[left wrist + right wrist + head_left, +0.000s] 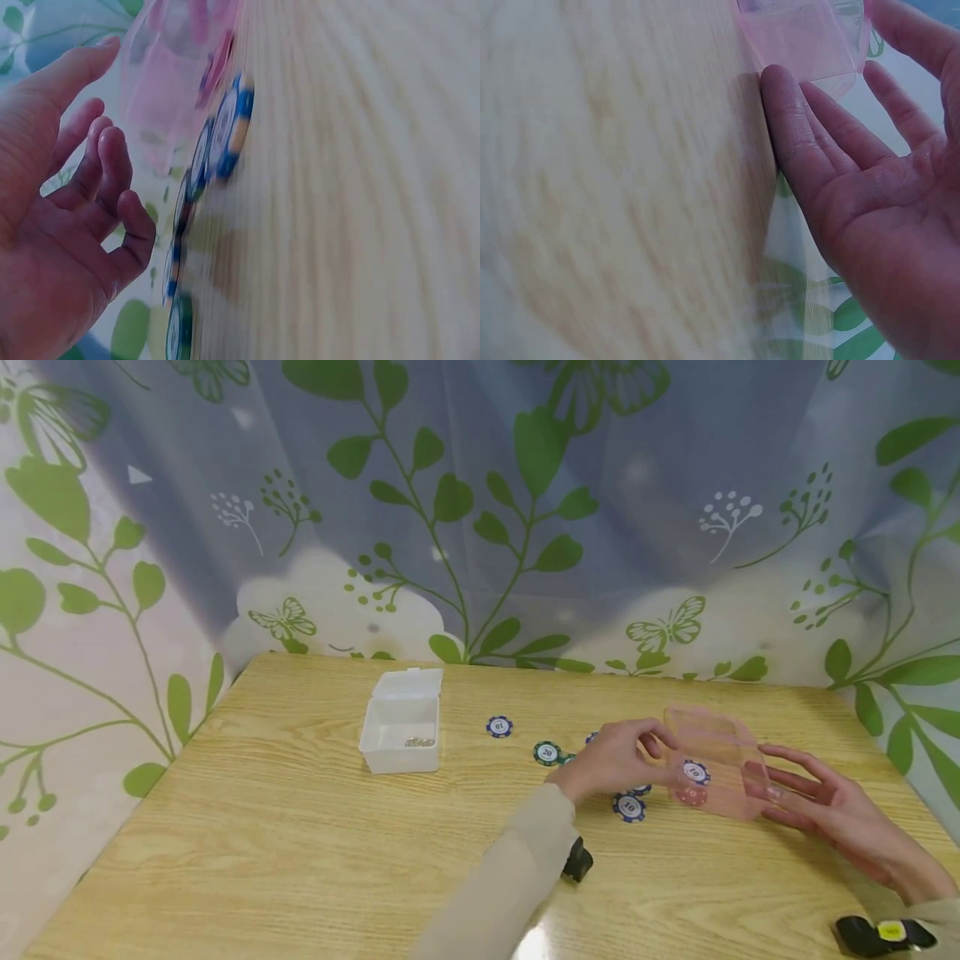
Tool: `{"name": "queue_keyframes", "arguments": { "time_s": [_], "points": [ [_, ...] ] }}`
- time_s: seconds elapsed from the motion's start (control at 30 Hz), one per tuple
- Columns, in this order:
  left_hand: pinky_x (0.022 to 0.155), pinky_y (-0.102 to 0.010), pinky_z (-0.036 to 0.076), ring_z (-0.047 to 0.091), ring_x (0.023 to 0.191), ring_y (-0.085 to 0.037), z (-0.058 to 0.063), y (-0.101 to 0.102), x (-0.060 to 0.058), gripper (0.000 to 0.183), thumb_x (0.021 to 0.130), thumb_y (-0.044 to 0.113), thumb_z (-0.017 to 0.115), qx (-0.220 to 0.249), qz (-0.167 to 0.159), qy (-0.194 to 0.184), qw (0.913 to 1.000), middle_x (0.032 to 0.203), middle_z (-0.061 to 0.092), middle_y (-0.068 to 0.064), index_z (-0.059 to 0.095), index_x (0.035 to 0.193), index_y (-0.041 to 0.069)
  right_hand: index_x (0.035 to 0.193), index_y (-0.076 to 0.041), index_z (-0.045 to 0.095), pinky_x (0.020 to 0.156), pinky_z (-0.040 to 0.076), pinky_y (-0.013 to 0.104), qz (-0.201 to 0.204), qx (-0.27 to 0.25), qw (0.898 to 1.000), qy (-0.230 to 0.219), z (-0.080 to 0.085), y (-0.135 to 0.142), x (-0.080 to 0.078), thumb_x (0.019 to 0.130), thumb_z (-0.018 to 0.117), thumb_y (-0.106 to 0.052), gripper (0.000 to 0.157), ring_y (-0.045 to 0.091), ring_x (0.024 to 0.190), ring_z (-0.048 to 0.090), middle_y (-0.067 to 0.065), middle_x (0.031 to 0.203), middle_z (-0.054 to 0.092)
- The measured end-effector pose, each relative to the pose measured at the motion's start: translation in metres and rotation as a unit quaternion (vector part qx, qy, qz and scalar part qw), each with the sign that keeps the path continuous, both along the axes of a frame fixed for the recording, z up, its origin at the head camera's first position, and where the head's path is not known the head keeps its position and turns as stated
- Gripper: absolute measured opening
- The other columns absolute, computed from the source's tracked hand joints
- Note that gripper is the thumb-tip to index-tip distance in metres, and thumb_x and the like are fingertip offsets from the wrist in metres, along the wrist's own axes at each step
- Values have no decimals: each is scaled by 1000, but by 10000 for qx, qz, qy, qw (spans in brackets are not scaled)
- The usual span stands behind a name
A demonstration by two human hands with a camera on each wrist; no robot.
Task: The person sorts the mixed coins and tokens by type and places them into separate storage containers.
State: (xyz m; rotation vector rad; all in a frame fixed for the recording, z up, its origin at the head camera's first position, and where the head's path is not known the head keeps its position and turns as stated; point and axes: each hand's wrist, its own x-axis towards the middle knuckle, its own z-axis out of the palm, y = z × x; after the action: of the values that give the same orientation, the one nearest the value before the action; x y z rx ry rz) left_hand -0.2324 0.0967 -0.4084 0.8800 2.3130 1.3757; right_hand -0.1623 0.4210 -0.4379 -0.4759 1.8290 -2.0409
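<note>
A translucent pink box [723, 752] stands at the table's right, its lid raised at the back. My right hand [840, 810] is at its right side, fingers extended along the wall. My left hand [618, 756] hovers by its left side, fingers loosely bent; in the left wrist view the left hand [82, 202] holds nothing. A blue-edged poker chip [696, 772] marked 10 and a red poker chip [691, 796] show at the box; I cannot tell if both lie inside. Beside and below my left hand lie a blue chip [628, 807] and a green chip [547, 753] marked 20, with others partly hidden.
A white box [401, 760] with its lid open stands left of centre, some small shiny pieces [420, 742] inside. A lone blue chip [499, 727] lies between it and the other chips. A patterned curtain [480, 527] hangs behind the wooden table [262, 843].
</note>
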Motion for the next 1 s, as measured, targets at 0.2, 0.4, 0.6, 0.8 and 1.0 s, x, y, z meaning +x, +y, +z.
{"name": "queue_keyframes", "arguments": {
  "time_s": [0.2,0.4,0.6,0.8,1.0],
  "points": [
    [73,-21,49,57,87,-5,-3,-16,-8,40,89,34,82,-216,72,-23,9997,110,66,-3,67,121,17,155,-23,36,91,59,28,-101,143,9998,26,0,1,0,105,36,13,61,9,119,68,-16,140,62],
    [76,-19,49,57,91,-4,-4,-24,-12,35,90,27,81,-477,-19,132,9988,112,66,-2,69,121,15,154,-23,37,91,59,28,-92,94,9999,37,-1,1,0,105,36,13,60,10,119,69,-15,139,63],
    [76,-17,47,55,87,-5,-5,-25,-17,35,89,27,82,-1108,-335,618,9914,110,67,1,72,121,18,154,-21,37,92,59,29,-48,67,9999,91,-1,0,0,105,35,13,60,10,120,69,-14,140,63],
    [79,-15,48,58,91,-4,-6,-25,-20,32,90,24,81,-1197,-570,562,9896,111,70,3,74,120,17,154,-22,37,91,59,29,-68,103,9999,77,0,0,0,105,35,13,60,10,119,69,-15,140,63],
    [80,-12,46,57,89,-3,-5,-24,-20,33,91,23,80,-1482,-814,785,9825,110,72,3,74,123,16,155,-22,37,91,59,29,-91,116,9999,54,1,-1,0,105,36,13,61,10,119,69,-15,139,63]
  ]
}}
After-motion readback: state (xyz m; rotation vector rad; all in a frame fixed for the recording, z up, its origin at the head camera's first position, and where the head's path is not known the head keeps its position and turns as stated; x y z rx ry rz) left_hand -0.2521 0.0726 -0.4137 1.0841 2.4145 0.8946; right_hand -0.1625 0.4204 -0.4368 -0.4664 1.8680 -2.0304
